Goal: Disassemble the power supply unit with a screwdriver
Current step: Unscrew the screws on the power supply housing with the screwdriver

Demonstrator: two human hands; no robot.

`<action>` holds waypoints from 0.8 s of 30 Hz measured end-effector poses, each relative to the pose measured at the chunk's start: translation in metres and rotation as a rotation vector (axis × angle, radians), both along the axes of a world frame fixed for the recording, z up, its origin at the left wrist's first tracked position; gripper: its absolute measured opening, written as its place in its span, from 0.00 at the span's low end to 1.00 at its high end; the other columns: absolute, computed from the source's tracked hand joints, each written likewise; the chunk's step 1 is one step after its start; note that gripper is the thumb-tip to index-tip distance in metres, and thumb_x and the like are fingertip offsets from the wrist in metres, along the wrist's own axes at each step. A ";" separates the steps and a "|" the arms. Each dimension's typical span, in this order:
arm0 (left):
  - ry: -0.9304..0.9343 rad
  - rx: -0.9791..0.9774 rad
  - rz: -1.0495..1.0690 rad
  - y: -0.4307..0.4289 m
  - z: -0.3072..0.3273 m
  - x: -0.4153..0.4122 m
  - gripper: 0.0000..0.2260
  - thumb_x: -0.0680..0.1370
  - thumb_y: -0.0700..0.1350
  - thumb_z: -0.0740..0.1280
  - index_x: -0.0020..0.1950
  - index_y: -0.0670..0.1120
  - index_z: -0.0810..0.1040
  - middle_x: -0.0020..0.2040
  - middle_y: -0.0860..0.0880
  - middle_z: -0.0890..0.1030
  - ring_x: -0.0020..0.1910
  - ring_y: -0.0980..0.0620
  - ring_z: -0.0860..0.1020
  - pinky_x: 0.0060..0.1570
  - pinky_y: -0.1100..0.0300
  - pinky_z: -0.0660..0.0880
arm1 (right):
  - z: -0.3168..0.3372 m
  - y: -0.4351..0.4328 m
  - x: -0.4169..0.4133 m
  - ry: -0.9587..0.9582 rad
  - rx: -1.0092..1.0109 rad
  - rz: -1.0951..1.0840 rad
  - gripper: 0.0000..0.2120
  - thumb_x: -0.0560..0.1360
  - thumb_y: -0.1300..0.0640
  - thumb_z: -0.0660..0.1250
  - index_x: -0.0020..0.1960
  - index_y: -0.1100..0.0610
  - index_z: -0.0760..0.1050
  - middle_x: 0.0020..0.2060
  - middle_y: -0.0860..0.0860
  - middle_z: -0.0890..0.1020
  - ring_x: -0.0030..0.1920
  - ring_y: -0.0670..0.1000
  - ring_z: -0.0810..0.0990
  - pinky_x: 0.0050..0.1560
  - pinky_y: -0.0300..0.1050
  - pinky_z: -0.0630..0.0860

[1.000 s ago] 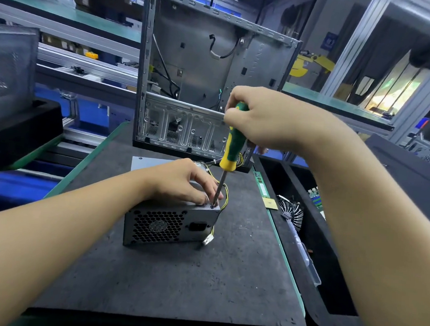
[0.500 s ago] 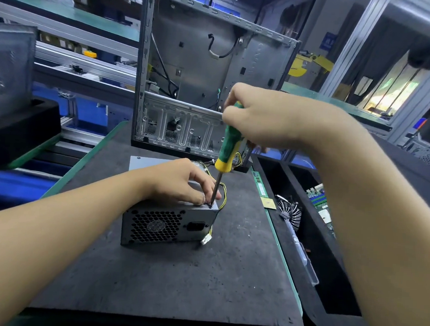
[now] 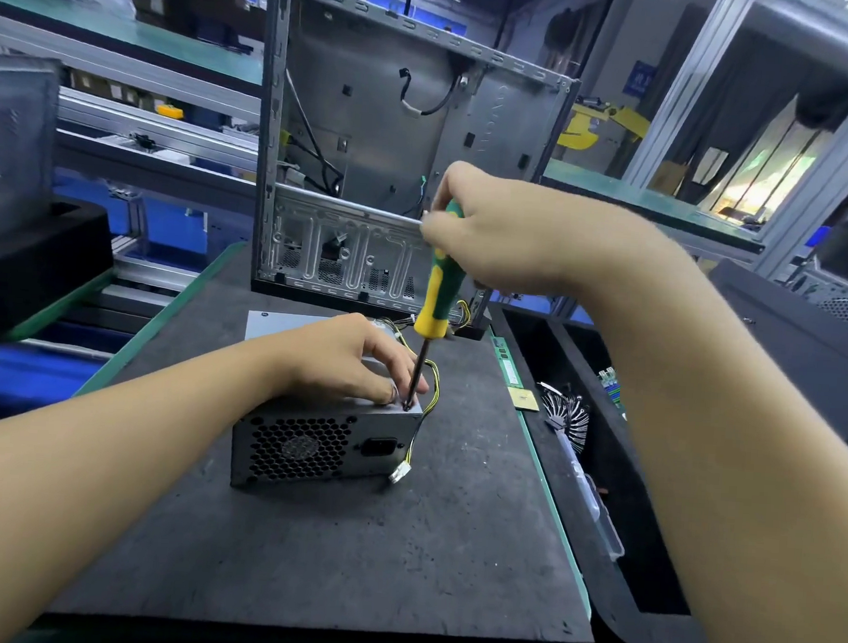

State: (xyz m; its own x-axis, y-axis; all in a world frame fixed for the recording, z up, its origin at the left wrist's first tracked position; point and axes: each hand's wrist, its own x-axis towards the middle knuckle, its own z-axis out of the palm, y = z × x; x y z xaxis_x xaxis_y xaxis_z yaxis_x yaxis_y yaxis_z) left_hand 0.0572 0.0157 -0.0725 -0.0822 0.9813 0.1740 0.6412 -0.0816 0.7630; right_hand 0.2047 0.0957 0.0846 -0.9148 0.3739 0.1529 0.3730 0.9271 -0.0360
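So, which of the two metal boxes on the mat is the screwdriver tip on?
The low power supply unit with the honeycomb grille, under the left hand; the screwdriver meets its top corner. The tall open computer case stands behind.

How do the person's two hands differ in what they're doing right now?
The left hand rests low on top of the power supply unit; the right hand is raised, gripping the screwdriver handle. The left hand holds no tool; the right hand does. Both work at the unit's top near corner.
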 end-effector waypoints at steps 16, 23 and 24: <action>-0.009 -0.008 -0.005 -0.001 -0.001 0.001 0.11 0.73 0.32 0.70 0.43 0.47 0.86 0.53 0.57 0.86 0.58 0.59 0.81 0.61 0.67 0.73 | -0.008 0.001 -0.007 0.073 0.023 -0.041 0.17 0.81 0.39 0.53 0.44 0.52 0.65 0.37 0.49 0.72 0.36 0.49 0.71 0.32 0.46 0.61; -0.052 -0.012 0.006 -0.001 0.000 0.003 0.13 0.73 0.30 0.70 0.39 0.48 0.86 0.52 0.54 0.86 0.57 0.60 0.81 0.61 0.66 0.74 | -0.005 0.006 -0.005 0.100 -0.018 0.090 0.06 0.82 0.47 0.58 0.52 0.48 0.71 0.36 0.42 0.71 0.34 0.42 0.72 0.33 0.41 0.64; -0.052 -0.011 0.005 -0.001 0.000 0.003 0.14 0.73 0.30 0.70 0.38 0.49 0.85 0.51 0.54 0.86 0.57 0.60 0.81 0.60 0.66 0.74 | -0.003 0.006 -0.003 0.080 -0.052 0.115 0.05 0.81 0.49 0.58 0.54 0.47 0.71 0.36 0.42 0.72 0.32 0.40 0.73 0.32 0.38 0.64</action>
